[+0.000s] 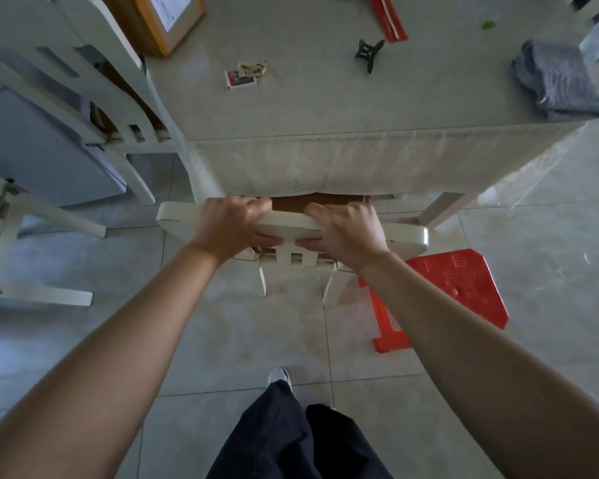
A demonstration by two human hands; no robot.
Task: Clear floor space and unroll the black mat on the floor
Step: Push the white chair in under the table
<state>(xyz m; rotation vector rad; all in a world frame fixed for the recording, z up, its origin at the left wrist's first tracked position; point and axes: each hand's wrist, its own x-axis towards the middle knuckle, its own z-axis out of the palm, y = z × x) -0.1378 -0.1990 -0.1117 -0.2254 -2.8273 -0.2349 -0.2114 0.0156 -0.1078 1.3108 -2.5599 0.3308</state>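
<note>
The left grip and the right grip both hold the top rail of a white chair, fingers curled over it, thumbs on the near side; the chair stands on the floor, its seat under the counter; a red stool is just beside it at the right; on the counter lie a clip, a grey cloth and a box.
</note>
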